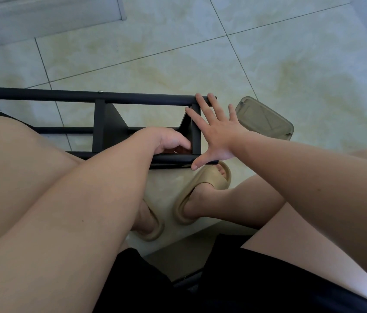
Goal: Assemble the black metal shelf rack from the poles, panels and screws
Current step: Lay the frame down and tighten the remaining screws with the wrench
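Observation:
The black metal rack lies on its side on the floor in front of my knees. Its far pole (65, 97) runs left to right, with a small silver screw (99, 92) on top. A middle panel (98, 127) and an end panel (196, 141) cross between the far pole and the near pole (171, 159). My right hand (218, 134) is spread flat against the end panel, fingertips on the far pole, thumb on the near pole. My left hand (169, 141) is curled inside the frame beside the end panel. What its fingers hold is hidden.
A translucent brown plastic lid or tray (266, 119) lies on the pale tiled floor just right of the rack's end. My feet in tan sandals (203, 188) rest below the near pole. My bare knees flank the rack on both sides.

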{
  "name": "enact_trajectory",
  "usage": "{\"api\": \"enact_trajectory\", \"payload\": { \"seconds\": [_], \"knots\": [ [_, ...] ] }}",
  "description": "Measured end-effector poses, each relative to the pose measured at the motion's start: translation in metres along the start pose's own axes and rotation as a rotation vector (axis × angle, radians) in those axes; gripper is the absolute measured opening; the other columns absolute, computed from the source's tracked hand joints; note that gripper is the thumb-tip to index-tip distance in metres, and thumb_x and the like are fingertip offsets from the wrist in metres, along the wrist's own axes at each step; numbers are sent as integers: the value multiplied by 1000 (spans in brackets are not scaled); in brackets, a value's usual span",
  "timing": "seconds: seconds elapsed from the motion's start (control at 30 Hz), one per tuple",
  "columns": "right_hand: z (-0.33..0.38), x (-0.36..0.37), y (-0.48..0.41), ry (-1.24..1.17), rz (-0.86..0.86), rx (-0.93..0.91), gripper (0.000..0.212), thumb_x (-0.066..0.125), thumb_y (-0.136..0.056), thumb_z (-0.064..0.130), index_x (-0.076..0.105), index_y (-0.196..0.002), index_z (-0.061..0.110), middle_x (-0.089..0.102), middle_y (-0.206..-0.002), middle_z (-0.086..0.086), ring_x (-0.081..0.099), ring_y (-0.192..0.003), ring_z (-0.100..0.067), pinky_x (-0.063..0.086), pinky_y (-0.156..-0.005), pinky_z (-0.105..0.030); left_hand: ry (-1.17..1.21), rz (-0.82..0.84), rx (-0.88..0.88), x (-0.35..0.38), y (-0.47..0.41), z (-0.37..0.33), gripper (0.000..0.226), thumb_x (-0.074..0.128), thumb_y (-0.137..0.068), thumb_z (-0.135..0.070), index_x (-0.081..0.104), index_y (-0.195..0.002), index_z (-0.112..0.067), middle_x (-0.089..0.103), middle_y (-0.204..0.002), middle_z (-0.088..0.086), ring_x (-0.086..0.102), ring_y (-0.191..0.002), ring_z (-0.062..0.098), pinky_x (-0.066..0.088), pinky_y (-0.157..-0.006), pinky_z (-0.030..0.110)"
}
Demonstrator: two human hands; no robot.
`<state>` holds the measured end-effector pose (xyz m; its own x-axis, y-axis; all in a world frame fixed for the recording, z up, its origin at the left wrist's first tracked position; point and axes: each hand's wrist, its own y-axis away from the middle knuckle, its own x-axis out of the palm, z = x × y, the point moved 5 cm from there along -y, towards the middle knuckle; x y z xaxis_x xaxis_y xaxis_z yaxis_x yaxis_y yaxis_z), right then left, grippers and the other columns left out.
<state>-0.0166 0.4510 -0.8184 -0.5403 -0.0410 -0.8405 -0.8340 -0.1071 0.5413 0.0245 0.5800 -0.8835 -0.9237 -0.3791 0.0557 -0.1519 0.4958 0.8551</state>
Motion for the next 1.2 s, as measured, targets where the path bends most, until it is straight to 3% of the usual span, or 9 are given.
{"api": "enact_trajectory", "payload": {
  "seconds": [0.13,0.3,0.43,0.5,0.6,0.73,0.9,1.13,1.2],
  "knots": [
    [0,0,-1,-2,1,-1,152,44,-41,104,-23,-157,31,-42,-159,-1,-36,-148,-32,-2,-115,-72,-28,3,6,0,0,0,28,61,-91,-16,72,-116,-9,74,-108,9,66,-96,24,51,-90,34],
    [-1,1,-1,-1,-3,-4,153,43,-40,104,-23,-157,31,-41,-159,-1,-35,-148,-32,0,-116,-72,120,33,51,0,0,-2,21,54,-90,-6,73,-91,-13,72,-89,5,66,-83,21,53,-80,30],
    [-1,1,-1,1,1,2,154,45,-40,105,-24,-156,31,-41,-159,-2,-36,-148,-32,-1,-115,-72,17,9,29,0,0,0,14,61,-87,-14,74,-82,-13,72,-81,4,65,-75,21,52,-73,28],
    [-1,1,-2,2,3,2,154,43,-39,105,-24,-156,31,-42,-158,-1,-36,-148,-32,-1,-115,-72,-20,-19,22,-1,-2,2,20,65,-86,-15,74,-68,-16,72,-73,1,66,-67,18,50,-67,25],
    [-1,2,-2,-5,9,2,154,44,-39,105,-25,-155,32,-44,-157,0,-37,-147,-31,-2,-115,-72,-21,-27,33,-2,-4,2,18,64,-86,-12,74,-72,-18,72,-72,0,66,-67,17,50,-69,26],
    [0,1,-1,-9,10,-1,153,46,-41,104,-25,-156,32,-44,-158,-1,-37,-147,-32,-2,-115,-72,43,18,75,0,-2,0,43,56,-90,-4,75,-58,-26,69,-65,-5,64,-59,9,49,-59,19],
    [0,0,0,-5,7,1,153,48,-42,103,-24,-156,31,-42,-158,-1,-36,-148,-32,0,-116,-72,67,6,37,-1,0,1,17,61,-90,-15,73,-100,-10,73,-88,5,66,-82,21,53,-78,30],
    [0,0,-1,-6,5,-1,153,47,-41,104,-23,-156,31,-41,-159,-1,-35,-148,-32,0,-116,-72,-7,-15,53,-1,-3,1,18,65,-87,-12,76,-101,-12,74,-91,6,66,-83,21,53,-84,34],
    [0,1,-1,-8,6,-2,153,45,-40,104,-24,-156,31,-42,-159,-1,-36,-148,-32,0,-116,-72,17,0,56,-1,-3,1,22,62,-88,-9,80,-85,-21,74,-84,2,67,-75,16,54,-74,27]
  ]
}}
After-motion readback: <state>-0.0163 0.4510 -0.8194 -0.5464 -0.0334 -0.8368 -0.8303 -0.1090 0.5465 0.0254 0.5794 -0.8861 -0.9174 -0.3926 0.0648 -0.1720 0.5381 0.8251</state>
